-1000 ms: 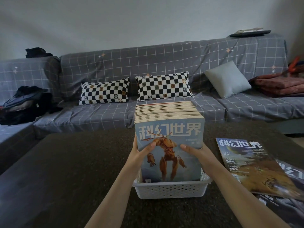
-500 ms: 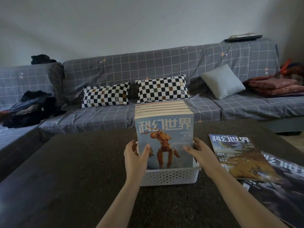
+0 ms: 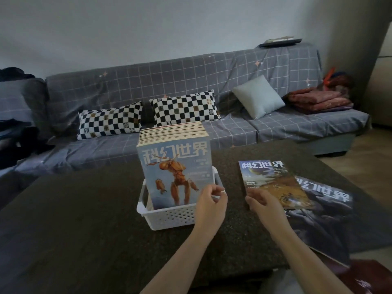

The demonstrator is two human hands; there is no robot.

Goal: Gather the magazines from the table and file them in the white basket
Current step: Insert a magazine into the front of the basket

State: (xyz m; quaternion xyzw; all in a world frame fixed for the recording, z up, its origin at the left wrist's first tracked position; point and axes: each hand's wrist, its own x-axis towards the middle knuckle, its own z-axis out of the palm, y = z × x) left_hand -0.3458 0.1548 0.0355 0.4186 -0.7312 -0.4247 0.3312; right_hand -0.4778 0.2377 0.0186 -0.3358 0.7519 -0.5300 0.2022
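A white perforated basket (image 3: 169, 217) stands on the dark table (image 3: 84, 209), packed with several upright magazines (image 3: 172, 132). The front magazine (image 3: 176, 166) shows an orange robot on blue. My left hand (image 3: 210, 206) hovers at the basket's right front corner with loosely curled fingers, by that cover's lower right corner, holding nothing I can see. To the right a blue and orange magazine (image 3: 273, 181) lies flat on the table. My right hand (image 3: 265, 203) rests its fingers on its near left corner. A larger dark magazine (image 3: 324, 211) lies partly under it.
A grey checked sofa (image 3: 233, 81) runs behind the table with two chequered pillows (image 3: 184, 109), a pale cushion (image 3: 257, 96) and folded red blankets (image 3: 320, 98). Dark clothes (image 3: 19, 141) lie on its left. A reddish cover (image 3: 364, 279) shows at the bottom right.
Both hands have let go of the magazines in the basket and moved right. My right hand now lies on the flat magazine; my left is at the basket's right corner.
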